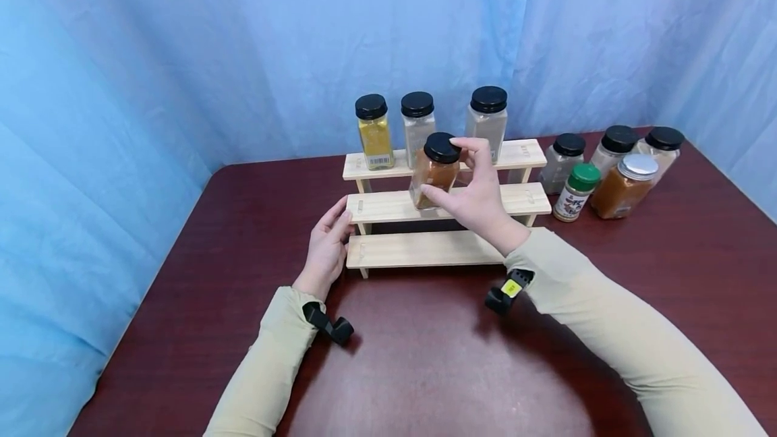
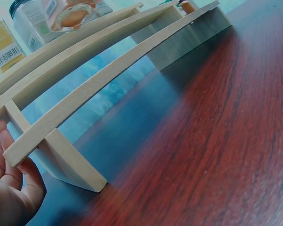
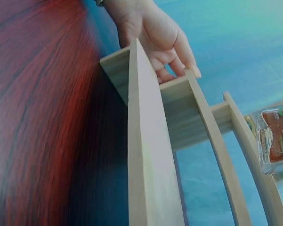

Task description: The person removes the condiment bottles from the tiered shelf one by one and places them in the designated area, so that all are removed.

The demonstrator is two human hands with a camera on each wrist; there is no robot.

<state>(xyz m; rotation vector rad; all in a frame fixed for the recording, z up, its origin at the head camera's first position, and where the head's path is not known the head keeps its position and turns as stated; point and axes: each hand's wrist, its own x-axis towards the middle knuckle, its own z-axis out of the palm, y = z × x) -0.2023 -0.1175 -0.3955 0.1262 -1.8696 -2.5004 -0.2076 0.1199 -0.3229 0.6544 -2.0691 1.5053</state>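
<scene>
A three-step wooden rack stands on the table. My left hand holds its left side, the thumb at the end of the middle step and the fingers around the upright below; the right wrist view shows this hand as well. Between the thumb and fingers of my right hand is a spice jar of orange-brown powder with a black lid. It is over the middle step, slightly tilted, its base visible from below in the left wrist view. On the top step behind are a yellow spice jar and two pale ones.
Several jars stand on the table right of the rack: a small green-capped bottle, a silver-lidded jar of brown powder and black-lidded jars. Blue curtains hang behind and beside the dark red table.
</scene>
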